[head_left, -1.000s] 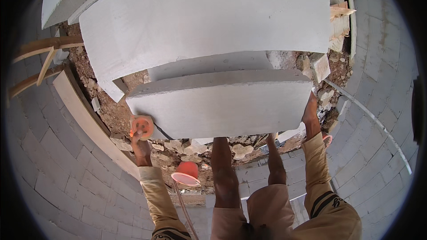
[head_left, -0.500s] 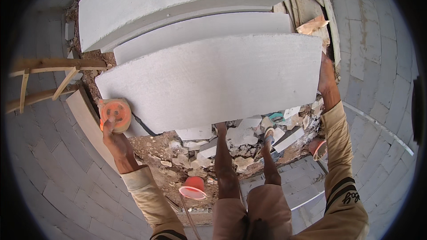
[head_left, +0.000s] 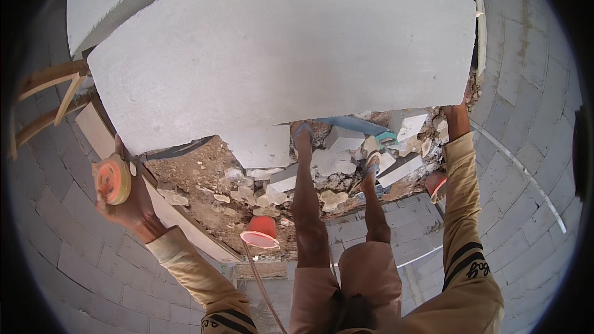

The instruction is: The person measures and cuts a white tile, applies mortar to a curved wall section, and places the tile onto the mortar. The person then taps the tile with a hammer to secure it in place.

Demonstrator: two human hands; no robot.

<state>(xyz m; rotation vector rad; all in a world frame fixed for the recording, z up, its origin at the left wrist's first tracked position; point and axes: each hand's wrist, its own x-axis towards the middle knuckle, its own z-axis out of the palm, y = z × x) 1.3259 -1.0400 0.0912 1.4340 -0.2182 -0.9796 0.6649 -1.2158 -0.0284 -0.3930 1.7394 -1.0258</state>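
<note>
Right now, I have my left grip [head_left: 137,204] closed around a round orange reel [head_left: 111,180], one fingertip beside, perhaps touching, the near-left corner of the big pale slab [head_left: 278,49]. The slab spans the space ahead of and between my two grips, its broad face turned up toward me. My right grip [head_left: 458,117] is at the near-right corner, but its fingers are hidden behind the edge, so I cannot tell how firmly they close. A dark strip [head_left: 178,150] shows just right of my left grip; broken blocks [head_left: 343,140] lie between the grips, closer to the right. I'd judge the step in hand as steadying or shifting the slab; the next move calls for even support at both corners, with the reel hampering my left.
</note>
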